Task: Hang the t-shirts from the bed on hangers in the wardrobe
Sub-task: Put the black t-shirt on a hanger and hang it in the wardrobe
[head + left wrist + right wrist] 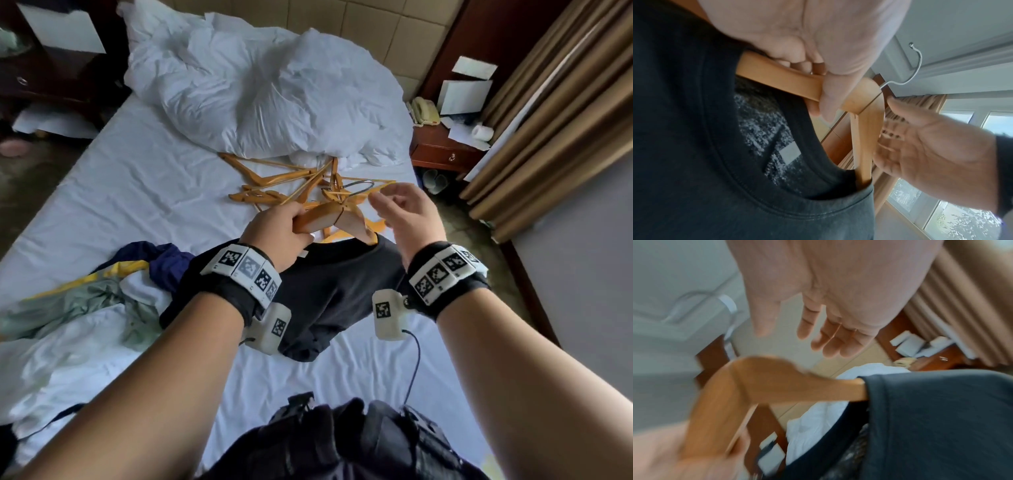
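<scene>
My left hand (281, 222) grips one arm of a wooden hanger (329, 216) held above the bed. A black t-shirt (329, 284) hangs from that hanger, its collar (719, 146) round both arms. The hanger (789, 81) shows its metal hook (917, 60) pointing away. My right hand (400, 209) hovers just right of the hanger, fingers relaxed and spread, holding nothing. In the right wrist view the right hand (830, 331) is above the hanger (777, 382) and apart from it. A heap of other t-shirts (113, 284) lies on the bed at the left.
Several more wooden hangers (291, 185) lie piled mid-bed, below a crumpled white duvet (260, 92). A nightstand (445, 150) with a phone and papers stands at the right, beside brown curtains (555, 113). Dark furniture (51, 51) is at the far left.
</scene>
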The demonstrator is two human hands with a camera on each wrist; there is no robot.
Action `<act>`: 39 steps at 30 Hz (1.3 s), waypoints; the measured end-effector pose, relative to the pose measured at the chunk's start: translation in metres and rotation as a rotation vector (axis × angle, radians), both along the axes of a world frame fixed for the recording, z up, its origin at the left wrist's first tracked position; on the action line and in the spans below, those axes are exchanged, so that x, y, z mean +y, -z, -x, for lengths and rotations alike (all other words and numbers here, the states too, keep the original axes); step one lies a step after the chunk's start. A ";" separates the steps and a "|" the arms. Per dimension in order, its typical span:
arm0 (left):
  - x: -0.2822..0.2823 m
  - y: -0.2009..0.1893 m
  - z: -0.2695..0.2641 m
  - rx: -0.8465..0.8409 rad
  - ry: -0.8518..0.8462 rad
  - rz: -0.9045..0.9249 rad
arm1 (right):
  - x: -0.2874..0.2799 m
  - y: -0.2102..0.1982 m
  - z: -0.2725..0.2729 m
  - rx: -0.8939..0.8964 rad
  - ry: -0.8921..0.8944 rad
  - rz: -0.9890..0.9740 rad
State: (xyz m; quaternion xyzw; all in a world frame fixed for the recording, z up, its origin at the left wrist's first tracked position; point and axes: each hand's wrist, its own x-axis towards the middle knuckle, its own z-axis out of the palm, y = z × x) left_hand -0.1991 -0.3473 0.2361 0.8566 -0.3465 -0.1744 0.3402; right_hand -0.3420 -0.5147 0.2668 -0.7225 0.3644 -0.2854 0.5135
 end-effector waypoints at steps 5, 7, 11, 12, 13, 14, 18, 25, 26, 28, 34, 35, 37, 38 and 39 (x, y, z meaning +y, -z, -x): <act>0.004 -0.004 -0.007 0.046 0.046 0.054 | -0.018 0.018 0.021 0.124 0.039 0.041; 0.005 -0.009 -0.010 0.063 0.059 0.063 | -0.016 0.022 0.024 0.190 -0.008 0.074; 0.006 -0.020 -0.013 0.081 0.057 0.096 | -0.013 0.017 0.023 0.265 -0.041 0.198; 0.006 -0.023 -0.013 0.091 0.050 0.110 | -0.014 0.013 0.023 0.270 -0.050 0.226; 0.006 -0.027 -0.012 0.097 0.040 0.125 | -0.016 0.009 0.022 0.267 -0.060 0.247; 0.006 -0.030 -0.011 0.101 0.028 0.141 | -0.018 0.004 0.021 0.270 -0.066 0.260; 0.004 -0.047 -0.006 0.086 -0.005 0.186 | -0.030 -0.012 0.017 0.304 -0.108 0.302; 0.003 -0.087 0.006 -0.030 -0.093 0.176 | -0.053 -0.042 0.011 0.303 -0.270 0.302; 0.003 -0.094 0.008 -0.055 -0.099 0.173 | -0.057 -0.047 0.010 0.274 -0.277 0.283; 0.003 -0.110 0.011 -0.097 -0.101 0.194 | -0.065 -0.058 0.009 0.215 -0.286 0.266; -0.002 -0.164 0.006 -0.223 -0.120 0.254 | -0.079 -0.115 0.000 0.022 -0.273 0.342; -0.005 -0.172 0.003 -0.238 -0.128 0.259 | -0.079 -0.125 -0.002 0.004 -0.264 0.380; -0.010 -0.186 -0.001 -0.274 -0.168 0.256 | -0.076 -0.147 -0.004 -0.058 -0.244 0.448; -0.012 -0.193 -0.003 -0.291 -0.191 0.261 | -0.073 -0.158 -0.004 -0.098 -0.237 0.477; -0.013 -0.199 -0.004 -0.301 -0.212 0.269 | -0.067 -0.169 -0.002 -0.135 -0.244 0.507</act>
